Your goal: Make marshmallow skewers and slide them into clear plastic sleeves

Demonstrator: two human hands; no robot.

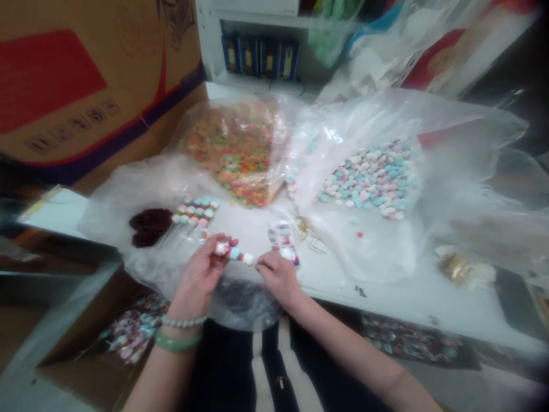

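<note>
My left hand (209,266) is closed around one end of a candy skewer (235,253), a short row of white, blue and reddish-brown pieces. At its other end, my right hand (277,274) is closed in a pinch by the last white piece. Whatever sits between those right fingertips is too small to make out. Just beyond my left hand, several similar rows of pastel candies (196,212) lie side by side on clear plastic. Beside them is a dark brown, fuzzy-looking bundle (151,226). Printed labels (283,243) rest behind my right hand.
Clear bags of orange-green candies (244,154) and pastel candies (373,177) spread over the white table (334,286). Gold ties (303,228) lie mid-table. A large carton (98,74) stands at left. Below, an open box (132,329) holds wrapped candies.
</note>
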